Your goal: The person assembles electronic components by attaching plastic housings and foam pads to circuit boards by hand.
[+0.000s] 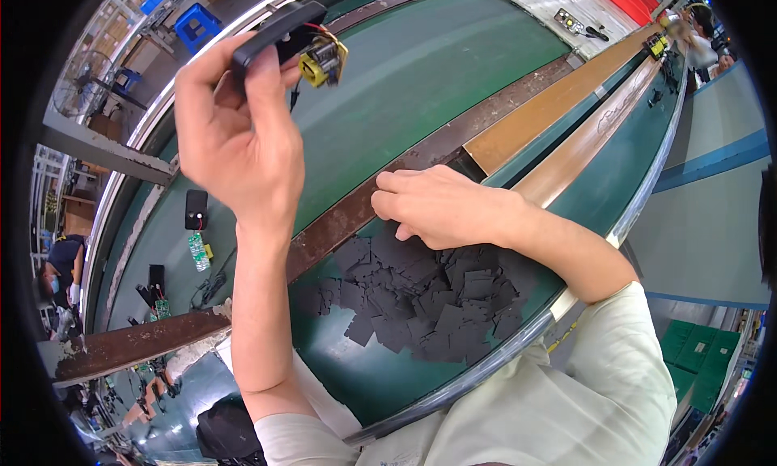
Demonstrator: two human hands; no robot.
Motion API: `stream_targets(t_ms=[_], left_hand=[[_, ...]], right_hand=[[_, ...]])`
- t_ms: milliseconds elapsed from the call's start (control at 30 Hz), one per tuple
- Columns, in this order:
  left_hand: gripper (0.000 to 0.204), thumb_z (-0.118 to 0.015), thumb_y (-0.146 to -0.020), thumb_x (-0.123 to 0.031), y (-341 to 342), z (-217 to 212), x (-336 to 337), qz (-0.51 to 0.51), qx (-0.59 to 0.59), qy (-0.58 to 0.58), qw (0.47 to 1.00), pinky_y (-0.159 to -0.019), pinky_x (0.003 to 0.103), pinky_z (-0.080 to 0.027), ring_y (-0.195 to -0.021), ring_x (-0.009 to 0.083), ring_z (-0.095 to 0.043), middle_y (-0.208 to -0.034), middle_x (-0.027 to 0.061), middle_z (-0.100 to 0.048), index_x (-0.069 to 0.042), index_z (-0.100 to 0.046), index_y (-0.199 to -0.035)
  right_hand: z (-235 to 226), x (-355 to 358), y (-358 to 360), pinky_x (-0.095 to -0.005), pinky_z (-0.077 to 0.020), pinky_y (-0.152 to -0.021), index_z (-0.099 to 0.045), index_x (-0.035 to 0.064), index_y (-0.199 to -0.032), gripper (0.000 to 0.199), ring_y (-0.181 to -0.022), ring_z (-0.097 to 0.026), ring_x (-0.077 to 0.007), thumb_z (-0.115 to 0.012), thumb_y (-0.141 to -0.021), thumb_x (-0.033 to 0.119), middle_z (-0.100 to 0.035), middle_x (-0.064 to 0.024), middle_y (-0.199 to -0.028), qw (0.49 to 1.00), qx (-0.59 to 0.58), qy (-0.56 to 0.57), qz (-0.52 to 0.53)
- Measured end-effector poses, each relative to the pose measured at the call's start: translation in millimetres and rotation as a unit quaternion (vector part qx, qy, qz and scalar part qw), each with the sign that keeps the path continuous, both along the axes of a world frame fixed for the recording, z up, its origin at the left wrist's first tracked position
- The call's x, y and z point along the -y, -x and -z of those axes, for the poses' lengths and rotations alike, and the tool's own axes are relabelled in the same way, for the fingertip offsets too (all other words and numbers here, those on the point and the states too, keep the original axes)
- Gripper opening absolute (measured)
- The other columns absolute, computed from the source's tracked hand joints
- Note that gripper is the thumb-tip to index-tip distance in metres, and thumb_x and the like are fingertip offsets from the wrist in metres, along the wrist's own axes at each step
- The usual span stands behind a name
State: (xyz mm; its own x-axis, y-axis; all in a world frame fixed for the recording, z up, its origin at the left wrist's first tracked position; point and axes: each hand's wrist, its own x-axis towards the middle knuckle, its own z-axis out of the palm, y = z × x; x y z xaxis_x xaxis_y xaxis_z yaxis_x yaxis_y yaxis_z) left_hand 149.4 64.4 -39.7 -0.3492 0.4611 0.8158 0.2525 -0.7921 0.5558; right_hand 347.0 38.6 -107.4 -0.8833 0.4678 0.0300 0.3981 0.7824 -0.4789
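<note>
High at the upper left, my left hand (pixel 243 134) grips a black plastic adapter housing (pixel 275 37) between thumb and fingers. From the housing's open side hangs a small circuit board with a yellow transformer (pixel 322 63), joined by thin wires. My right hand (pixel 441 205) hovers over the far edge of a pile of thin black square pieces (pixel 429 304), its fingers curled together. Whatever those fingers may hold is hidden. The pile lies loosely spread on the green surface in front of me.
A brown metal rail (pixel 348 223) runs beyond the pile, beside a green conveyor belt (pixel 421 86). More black housings with boards (pixel 197 223) lie at left. Long wooden strips (pixel 558 102) stretch to the far right. Another person (pixel 65 264) works at far left.
</note>
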Motion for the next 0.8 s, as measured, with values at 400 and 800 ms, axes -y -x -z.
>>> stream_targets(t_ms=[400,800], left_hand=[[0.024,-0.064,-0.106,-0.023,33,69,-28,-0.009,-0.16,0.442,0.883,-0.054,0.023,-0.05,-0.068,0.0117,-0.068,-0.074,0.0052,-0.068,0.001,-0.065,-0.106],[0.037,-0.056,-0.108,-0.011,-4,18,6,0.32,0.072,0.363,0.872,-0.065,0.027,-0.059,-0.086,0.0254,-0.077,-0.115,0.0225,-0.073,0.004,-0.049,-0.141]], right_hand=[[2,-19,-3,-0.0454,-0.0552,-0.081,-0.07,-0.0006,-0.114,0.024,-0.091,-0.07,-0.0376,-0.071,-0.09,0.001,-0.07,-0.0138,-0.1,0.988,-0.132,0.074,0.04],[-53,-41,-30,-0.0236,-0.0484,-0.053,-0.07,0.0009,-0.105,0.012,-0.066,-0.064,-0.0059,-0.076,-0.099,0.009,-0.068,-0.0004,-0.082,0.82,-0.439,0.225,0.291]])
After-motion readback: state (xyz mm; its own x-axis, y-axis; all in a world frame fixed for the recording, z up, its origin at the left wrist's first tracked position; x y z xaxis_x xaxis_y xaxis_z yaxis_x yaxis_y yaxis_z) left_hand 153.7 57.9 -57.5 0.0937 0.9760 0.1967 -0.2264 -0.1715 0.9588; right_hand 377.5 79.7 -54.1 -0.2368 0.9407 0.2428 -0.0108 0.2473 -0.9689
